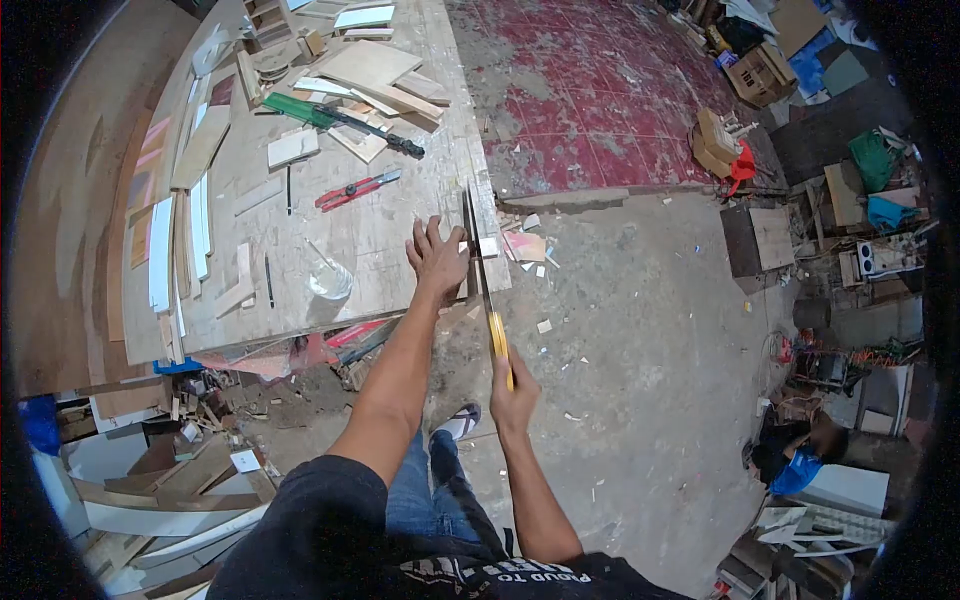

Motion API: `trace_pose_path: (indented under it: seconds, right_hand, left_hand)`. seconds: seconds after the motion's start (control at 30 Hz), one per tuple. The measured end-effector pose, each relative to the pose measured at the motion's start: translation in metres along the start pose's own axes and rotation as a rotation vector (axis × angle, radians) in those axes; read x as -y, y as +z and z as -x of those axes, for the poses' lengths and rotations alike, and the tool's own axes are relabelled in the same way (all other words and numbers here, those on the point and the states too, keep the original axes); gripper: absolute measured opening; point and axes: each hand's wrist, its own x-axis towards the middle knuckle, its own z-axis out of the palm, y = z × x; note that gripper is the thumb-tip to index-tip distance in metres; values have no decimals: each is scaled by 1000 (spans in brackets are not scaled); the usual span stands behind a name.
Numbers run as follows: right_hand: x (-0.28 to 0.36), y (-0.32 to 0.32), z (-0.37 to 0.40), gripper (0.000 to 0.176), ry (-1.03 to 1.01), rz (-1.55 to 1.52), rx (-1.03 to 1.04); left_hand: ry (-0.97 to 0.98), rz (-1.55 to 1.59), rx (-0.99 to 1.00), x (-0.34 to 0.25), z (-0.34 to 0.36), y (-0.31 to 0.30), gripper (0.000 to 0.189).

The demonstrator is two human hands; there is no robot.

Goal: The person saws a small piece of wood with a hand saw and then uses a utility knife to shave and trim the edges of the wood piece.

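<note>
My right hand point(515, 395) is wrapped around the yellow handle point(498, 335) of a handsaw. Its narrow dark blade point(476, 235) points away from me, along the right edge of the workbench point(390, 235). My left hand point(437, 262) presses down beside the blade with fingers spread and thumb toward the saw. It holds a small white-faced piece of wood point(488, 247), whose end shows on the blade's right side; the rest lies mostly under my hand. A red utility knife point(350, 192) lies beyond my left hand. A clear cup point(329, 279) stands to its left.
On the bench lie a green-and-black tool point(330, 120), a stack of wood offcuts point(370, 70), long strips point(195, 215) and a pencil point(269, 281). Scraps litter the concrete floor point(620, 330). A wooden box point(757, 240) and a person point(800, 455) are at right. More boards point(165, 520) lie lower left.
</note>
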Motion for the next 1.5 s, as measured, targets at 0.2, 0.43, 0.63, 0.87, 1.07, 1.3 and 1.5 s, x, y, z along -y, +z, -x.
trace_pose_path:
  seconds: [0.2, 0.43, 0.63, 0.87, 1.07, 1.3, 1.5]
  right_hand:
    - [-11, -21, 34, 33, 57, -35, 15]
    - [3, 0, -21, 33, 124, -112, 68]
    - [-37, -27, 40, 33, -5, 9, 10]
    - [-26, -7, 22, 36, 8, 15, -8]
    - [-6, 7, -9, 37, -29, -8, -4]
    - [-26, -26, 63, 35, 68, -2, 29]
    - [-3, -72, 77, 34, 237, -59, -52]
  left_hand:
    - [-41, 24, 22, -4, -7, -13, 38]
    - [-5, 15, -30, 0, -2, -2, 38]
    - [-49, 20, 103, -10, 1, -18, 37]
    - [-15, 18, 64, -1, -2, -7, 37]
    - [-22, 42, 77, -4, 0, -11, 38]
    - [-59, 77, 114, -9, 1, -20, 33]
    - [-62, 100, 128, -11, 0, -22, 33]
